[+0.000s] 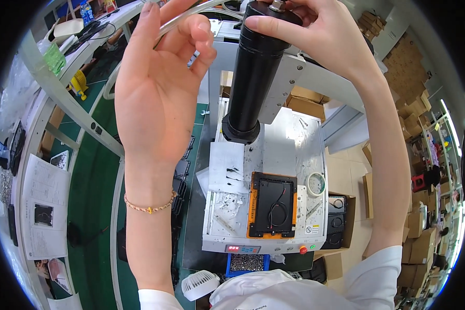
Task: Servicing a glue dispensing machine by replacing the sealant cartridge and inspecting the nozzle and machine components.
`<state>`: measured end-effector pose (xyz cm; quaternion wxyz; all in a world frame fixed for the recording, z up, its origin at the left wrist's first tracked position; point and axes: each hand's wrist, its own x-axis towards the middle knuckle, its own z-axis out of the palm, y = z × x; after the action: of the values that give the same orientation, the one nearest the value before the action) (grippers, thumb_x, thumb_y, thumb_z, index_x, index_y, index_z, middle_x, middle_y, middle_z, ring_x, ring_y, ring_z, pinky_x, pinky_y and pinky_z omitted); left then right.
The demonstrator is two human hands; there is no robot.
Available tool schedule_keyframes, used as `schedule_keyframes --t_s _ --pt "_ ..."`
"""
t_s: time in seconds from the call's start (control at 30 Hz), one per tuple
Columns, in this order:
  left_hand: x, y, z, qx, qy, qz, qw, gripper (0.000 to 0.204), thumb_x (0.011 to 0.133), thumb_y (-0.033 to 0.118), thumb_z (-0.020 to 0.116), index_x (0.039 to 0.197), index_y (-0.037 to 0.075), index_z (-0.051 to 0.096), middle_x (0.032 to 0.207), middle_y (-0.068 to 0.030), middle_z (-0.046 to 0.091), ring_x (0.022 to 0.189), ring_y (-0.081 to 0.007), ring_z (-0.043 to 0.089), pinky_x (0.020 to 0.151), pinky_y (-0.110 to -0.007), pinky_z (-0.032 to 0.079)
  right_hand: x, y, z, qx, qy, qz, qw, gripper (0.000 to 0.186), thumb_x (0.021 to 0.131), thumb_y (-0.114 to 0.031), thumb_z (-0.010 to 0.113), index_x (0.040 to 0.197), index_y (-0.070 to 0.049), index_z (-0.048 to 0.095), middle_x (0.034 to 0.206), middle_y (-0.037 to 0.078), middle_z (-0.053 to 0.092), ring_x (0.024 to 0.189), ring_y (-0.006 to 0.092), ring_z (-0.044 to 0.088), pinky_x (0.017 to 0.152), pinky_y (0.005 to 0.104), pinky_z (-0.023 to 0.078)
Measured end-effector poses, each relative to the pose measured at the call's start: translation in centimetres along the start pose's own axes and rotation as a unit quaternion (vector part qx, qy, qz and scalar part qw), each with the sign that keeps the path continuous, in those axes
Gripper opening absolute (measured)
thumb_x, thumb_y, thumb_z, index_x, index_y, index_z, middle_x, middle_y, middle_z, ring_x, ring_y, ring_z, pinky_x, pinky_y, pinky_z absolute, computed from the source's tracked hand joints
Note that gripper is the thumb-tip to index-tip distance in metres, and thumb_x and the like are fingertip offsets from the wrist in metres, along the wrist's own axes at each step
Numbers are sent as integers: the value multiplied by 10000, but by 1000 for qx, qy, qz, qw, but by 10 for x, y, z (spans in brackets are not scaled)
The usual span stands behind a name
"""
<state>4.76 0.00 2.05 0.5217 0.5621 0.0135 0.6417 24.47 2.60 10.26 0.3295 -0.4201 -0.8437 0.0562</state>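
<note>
My left hand (pixel 163 88) is raised at the upper left, its fingers curled around a clear plastic tube (pixel 191 14) that runs toward the top edge. My right hand (pixel 323 36) grips the top of a tall black cylinder (pixel 254 77), thumb across its front, next to a metal fitting (pixel 278 5) on the cap. A grey bracket (pixel 282 85) stands beside the cylinder. Below, on the white bench machine (pixel 232 217), an orange fixture (pixel 253 206) holds a black rectangular casing (pixel 270 199) with a thin cable lying on it. The fingertips of my right hand are partly hidden.
A roll of tape (pixel 315 184) and black-smeared white paper (pixel 226 166) lie on the machine. A red knob (pixel 303 250) is at its front. A blue bin (pixel 266 262) of small parts and a white fan (pixel 200 285) sit nearer me. Cardboard boxes (pixel 421 243) stand at right.
</note>
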Motion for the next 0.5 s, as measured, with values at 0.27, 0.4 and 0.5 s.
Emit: schedule_keyframes --t_s 0.27,0.4,0.5 --pt "1 -7 -5 -52 -19 -7 998 447 1056 273 352 1326 -60 478 836 -44 495 860 -154 447 842 -303 394 2 0 2 -35 -19 15 999 373 793 -341 720 855 25 691 603 63 615 529 104 517 517 266 397" --pt "0 -7 -7 -72 -28 -11 997 447 1056 272 352 1325 -62 479 836 -45 494 860 -155 447 839 -303 394 3 0 2 -33 -24 -6 999 381 790 -348 721 817 30 683 597 77 614 530 109 520 509 272 393" --pt "0 -9 -8 -90 -36 -15 995 446 1056 271 352 1323 -62 480 837 -46 494 861 -156 446 836 -304 394 4 2 1 -32 -18 -38 999 385 788 -362 723 790 21 681 572 61 585 517 107 497 499 268 372"
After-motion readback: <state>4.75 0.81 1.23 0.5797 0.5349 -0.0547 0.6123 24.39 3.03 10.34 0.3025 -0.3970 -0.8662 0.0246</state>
